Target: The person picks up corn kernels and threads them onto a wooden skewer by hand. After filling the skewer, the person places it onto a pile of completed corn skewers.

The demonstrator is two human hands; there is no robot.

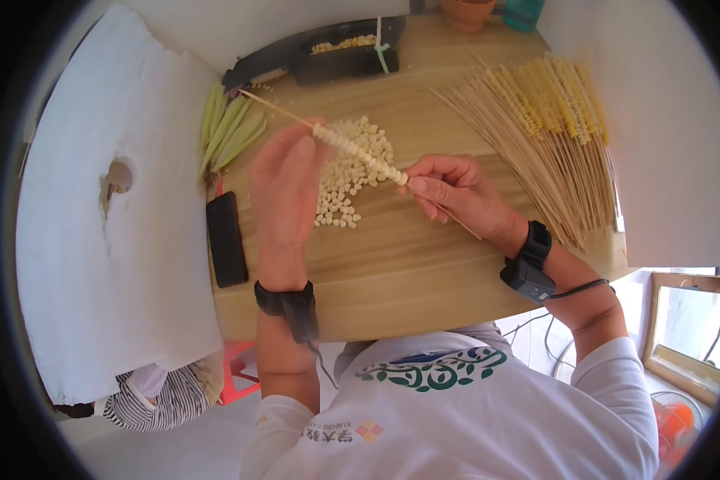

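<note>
A broad, light brown wood-grain worktop (408,276) carries a heap of small, rounded cream pieces (340,196); to the right of the heap lies a wide fan of thin tan wooden sticks (548,172), their far ends threaded with yellow and cream pieces; beyond the heap sits a long black tray (336,72) holding yellowish pieces, with a pale green tie round its right end; the left hand (284,172), blurred, is at the heap's left edge, beside the upper end of a slim wooden skewer strung with cream pieces (364,154); whether its fingers are apart or closed on the skewer I cannot tell; the right hand (460,192), at the heap's right, is pinched on the skewer just below its lowest piece, and the skewer slants across above the heap; long pale green pods (232,128) and, nearer the person, a flat black phone (227,240) lie left of the heap
</note>
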